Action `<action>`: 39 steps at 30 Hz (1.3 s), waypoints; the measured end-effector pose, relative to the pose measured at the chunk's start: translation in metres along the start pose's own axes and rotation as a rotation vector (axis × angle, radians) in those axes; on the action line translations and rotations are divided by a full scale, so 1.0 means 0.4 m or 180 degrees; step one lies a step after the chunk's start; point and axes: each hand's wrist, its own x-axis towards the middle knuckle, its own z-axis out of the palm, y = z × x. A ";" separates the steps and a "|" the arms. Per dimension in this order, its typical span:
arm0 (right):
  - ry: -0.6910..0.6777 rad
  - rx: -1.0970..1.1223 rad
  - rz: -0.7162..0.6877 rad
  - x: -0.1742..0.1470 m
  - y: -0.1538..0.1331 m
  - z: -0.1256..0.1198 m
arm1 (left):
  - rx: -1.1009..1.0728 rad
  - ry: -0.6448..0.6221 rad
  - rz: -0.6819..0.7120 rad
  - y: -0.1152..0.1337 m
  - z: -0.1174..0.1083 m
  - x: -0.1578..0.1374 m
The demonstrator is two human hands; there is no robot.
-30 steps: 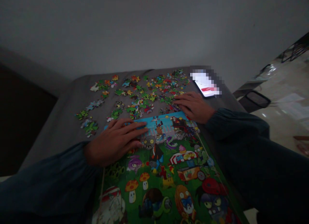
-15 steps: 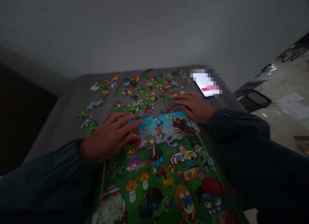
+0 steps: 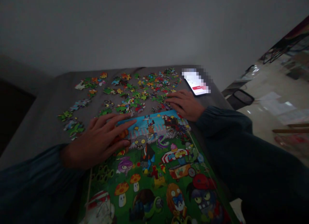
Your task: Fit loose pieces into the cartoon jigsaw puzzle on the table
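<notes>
A puzzle board (image 3: 158, 159) printed with cartoon zombies, mushrooms and plants on green lies flat on grey cloth. My left hand (image 3: 98, 140) rests over its upper left corner, fingers stretched and apart, palm down; it holds nothing that I can see. Beyond the upper right corner, my right hand (image 3: 187, 104) lies palm down, its fingers extended to the edge of the loose jigsaw pieces (image 3: 138, 95). Those pieces are spread past the board's top edge, and some near both hands are partly hidden by the fingers.
A lit phone (image 3: 196, 84) lies at the far right of the cloth-covered surface (image 3: 49, 102). A pale wall (image 3: 135, 31) rises directly behind. To the right, lower down, are a shiny floor (image 3: 263, 116) and a dark-framed object (image 3: 242, 98).
The camera view has swung slightly right, so everything sits further left. Both hands keep nearly the same places relative to the board and the pieces.
</notes>
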 end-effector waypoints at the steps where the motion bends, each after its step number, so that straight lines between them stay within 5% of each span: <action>1: -0.0007 0.0007 -0.0001 0.001 0.001 0.000 | 0.0013 0.0039 -0.0037 0.000 0.003 -0.001; 27: 0.0155 0.0133 0.0016 0.000 -0.003 -0.028 | 0.0043 0.0107 -0.0267 -0.023 -0.002 -0.002; 30: 0.0105 0.0354 -0.0288 -0.006 -0.051 -0.065 | 0.0008 0.0086 -0.0308 -0.019 -0.015 -0.001; 35: -0.0805 0.0992 -0.1350 -0.041 -0.198 -0.124 | 0.0022 0.0093 -0.0429 -0.005 -0.035 0.001; 39: -0.1317 0.0969 -0.1751 -0.072 -0.278 -0.119 | 0.0114 0.0071 -0.0459 -0.001 -0.045 0.001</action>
